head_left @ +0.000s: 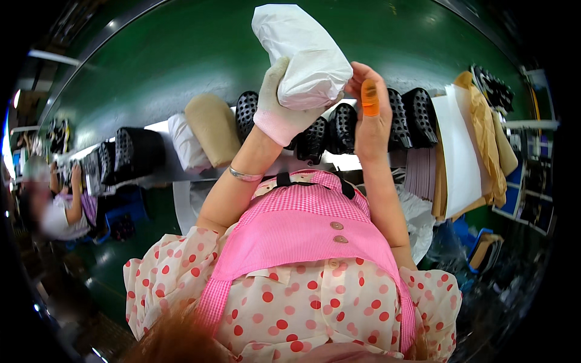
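A bundle wrapped in white paper, bent like a boot or shoe, is held up over the green surface; the paper hides what is inside. My left hand, in a pale knitted glove, grips its lower left side with the thumb laid up along the paper. At the bundle's right edge is my bare right hand, an orange cover on its thumb. Its fingers are apart and curve toward the paper, their tips partly hidden. Below the bundle stand several black perforated shoes in a row.
The green worktop stretches beyond my hands. To the left lie a brown-paper bundle, a white bundle and black perforated footwear. White paper sheets and brown paper are at right. Another person works far left.
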Demonstrator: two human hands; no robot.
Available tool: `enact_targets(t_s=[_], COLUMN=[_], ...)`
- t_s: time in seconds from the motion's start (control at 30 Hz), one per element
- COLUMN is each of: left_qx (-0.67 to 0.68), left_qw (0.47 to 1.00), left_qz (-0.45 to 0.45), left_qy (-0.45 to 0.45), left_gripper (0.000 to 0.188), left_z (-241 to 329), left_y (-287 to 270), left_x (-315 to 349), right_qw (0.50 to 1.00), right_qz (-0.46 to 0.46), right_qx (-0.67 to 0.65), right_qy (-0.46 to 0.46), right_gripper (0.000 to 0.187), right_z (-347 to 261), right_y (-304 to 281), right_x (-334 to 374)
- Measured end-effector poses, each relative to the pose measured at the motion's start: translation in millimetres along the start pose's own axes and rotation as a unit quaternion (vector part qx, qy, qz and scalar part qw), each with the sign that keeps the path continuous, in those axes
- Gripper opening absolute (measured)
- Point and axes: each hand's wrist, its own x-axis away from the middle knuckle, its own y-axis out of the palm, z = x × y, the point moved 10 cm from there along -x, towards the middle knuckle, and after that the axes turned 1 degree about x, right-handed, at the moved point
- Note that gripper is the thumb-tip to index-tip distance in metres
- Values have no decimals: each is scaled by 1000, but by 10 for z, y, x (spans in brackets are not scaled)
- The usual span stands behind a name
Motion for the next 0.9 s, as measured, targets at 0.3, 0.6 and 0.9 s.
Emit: enact_targets(t_s=[0.3,0.6,0.9], left_qx=[95,-506,-451], left_qw=[990,616,578], left_qz=[98,593,658], left_qy=[47,115,-174], left_gripper=[49,59,72], left_z=[18,2087,1845], left_y=[-208,-1783,-2977], left_x=[634,3104,3023], right_qw=[972,929,909], right_qz=[-182,-304,-320], right_qx=[-38,106,195], right_qy=[143,180,180], right_gripper=[34,20,22], right_z=[318,796,1019], right_y=[419,617,823], right_x=[337,601,709])
